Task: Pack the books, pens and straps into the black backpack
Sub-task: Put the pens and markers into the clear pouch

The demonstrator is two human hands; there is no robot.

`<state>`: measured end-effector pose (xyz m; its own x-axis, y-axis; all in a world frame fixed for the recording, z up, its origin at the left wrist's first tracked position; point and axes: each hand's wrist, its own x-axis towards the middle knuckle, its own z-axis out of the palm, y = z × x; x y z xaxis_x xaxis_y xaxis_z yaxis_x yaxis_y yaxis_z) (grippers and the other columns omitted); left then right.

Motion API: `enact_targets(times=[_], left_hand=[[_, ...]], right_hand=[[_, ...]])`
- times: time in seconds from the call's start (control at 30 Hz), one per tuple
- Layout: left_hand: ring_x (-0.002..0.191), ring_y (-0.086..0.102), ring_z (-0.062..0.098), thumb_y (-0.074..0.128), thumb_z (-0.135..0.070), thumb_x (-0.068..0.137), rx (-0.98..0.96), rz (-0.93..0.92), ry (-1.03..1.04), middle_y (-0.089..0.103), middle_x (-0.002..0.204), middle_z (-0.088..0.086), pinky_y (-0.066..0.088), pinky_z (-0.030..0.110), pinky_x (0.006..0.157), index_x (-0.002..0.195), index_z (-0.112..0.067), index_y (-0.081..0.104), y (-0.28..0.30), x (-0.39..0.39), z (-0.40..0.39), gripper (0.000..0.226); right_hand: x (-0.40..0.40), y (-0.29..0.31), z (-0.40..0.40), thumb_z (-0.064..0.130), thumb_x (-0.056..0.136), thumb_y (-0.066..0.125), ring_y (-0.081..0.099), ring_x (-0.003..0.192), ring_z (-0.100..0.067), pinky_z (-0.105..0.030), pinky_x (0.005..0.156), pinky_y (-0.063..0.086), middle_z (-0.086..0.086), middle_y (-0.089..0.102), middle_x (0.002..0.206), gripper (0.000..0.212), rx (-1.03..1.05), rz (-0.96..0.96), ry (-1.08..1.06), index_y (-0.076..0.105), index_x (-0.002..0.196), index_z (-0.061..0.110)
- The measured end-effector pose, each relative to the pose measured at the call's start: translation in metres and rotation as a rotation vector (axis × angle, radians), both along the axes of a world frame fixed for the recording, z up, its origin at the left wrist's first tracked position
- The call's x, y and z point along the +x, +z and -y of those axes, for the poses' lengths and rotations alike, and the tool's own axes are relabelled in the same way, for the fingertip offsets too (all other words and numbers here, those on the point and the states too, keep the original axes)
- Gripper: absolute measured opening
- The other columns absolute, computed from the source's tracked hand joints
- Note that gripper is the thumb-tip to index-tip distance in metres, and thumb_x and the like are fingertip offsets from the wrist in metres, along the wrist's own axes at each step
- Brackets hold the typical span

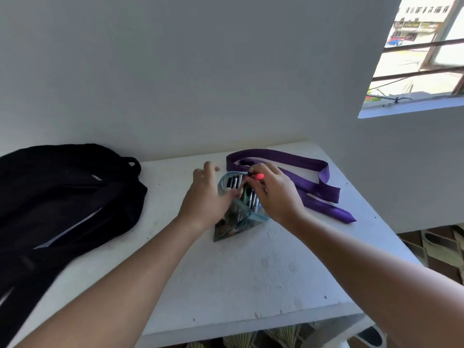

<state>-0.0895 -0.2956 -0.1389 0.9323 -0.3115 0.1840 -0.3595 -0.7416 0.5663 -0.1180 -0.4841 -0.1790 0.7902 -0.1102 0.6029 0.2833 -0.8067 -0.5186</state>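
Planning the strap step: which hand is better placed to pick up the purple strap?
Probably the right hand: it lies beside the purple strap, though it pinches a red-tipped pen; the left hand holds the pencil pouch.

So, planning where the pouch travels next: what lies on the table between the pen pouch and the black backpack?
Nothing: in the head view, the stretch of white table between the pen pouch and the black backpack is bare.

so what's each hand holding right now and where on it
The right hand pinches a red-tipped pen near its top end, over the open pencil pouch. The left hand grips the pouch by its left side near the opening.
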Motion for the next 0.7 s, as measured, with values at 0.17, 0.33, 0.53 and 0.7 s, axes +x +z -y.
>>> enact_targets(times=[0.17, 0.33, 0.53, 0.7], left_hand=[[0.120, 0.046, 0.024, 0.068, -0.052, 0.089, 0.183, 0.153, -0.131, 0.033, 0.128, 0.000, 0.051, 0.041, 0.095, 0.109, -0.031, 0.061, -0.013, -0.040, 0.013, 0.029], [0.123, 0.038, 0.027, 0.066, -0.060, 0.087, 0.327, 0.199, -0.118, 0.031, 0.134, 0.002, 0.048, 0.038, 0.097, 0.114, -0.035, 0.063, -0.017, -0.056, 0.019, 0.038], [0.096, 0.059, 0.015, 0.066, -0.021, 0.090, 0.034, 0.150, -0.132, 0.038, 0.129, -0.004, 0.050, 0.018, 0.076, 0.091, -0.023, 0.052, -0.012, -0.061, 0.010, 0.014], [0.085, 0.063, 0.006, 0.068, -0.015, 0.086, -0.377, 0.101, 0.108, 0.055, 0.103, -0.006, 0.050, 0.018, 0.070, 0.084, -0.027, 0.055, -0.027, -0.060, -0.030, 0.018]], right_hand=[[0.011, -0.018, 0.004, 0.015, 0.098, 0.067, 0.068, 0.085, -0.024, -0.045, 0.066, 0.058, 0.003, 0.067, 0.115, 0.024, -0.063, -0.075, 0.093, 0.068, 0.122, 0.021], [0.016, -0.017, 0.004, 0.013, 0.096, 0.067, 0.069, 0.093, -0.026, -0.043, 0.074, 0.058, 0.002, 0.070, 0.117, 0.033, -0.064, -0.183, 0.104, 0.069, 0.128, 0.023], [0.027, -0.002, -0.003, 0.005, 0.092, 0.064, 0.063, 0.125, -0.029, -0.040, 0.103, 0.052, -0.005, 0.069, 0.134, 0.037, -0.164, -0.330, 0.156, 0.070, 0.128, 0.014], [0.035, 0.037, -0.022, -0.004, 0.093, 0.048, 0.062, 0.119, -0.018, -0.024, 0.085, 0.052, -0.007, 0.060, 0.141, 0.068, -0.107, -0.693, 0.275, 0.044, 0.157, 0.018]])
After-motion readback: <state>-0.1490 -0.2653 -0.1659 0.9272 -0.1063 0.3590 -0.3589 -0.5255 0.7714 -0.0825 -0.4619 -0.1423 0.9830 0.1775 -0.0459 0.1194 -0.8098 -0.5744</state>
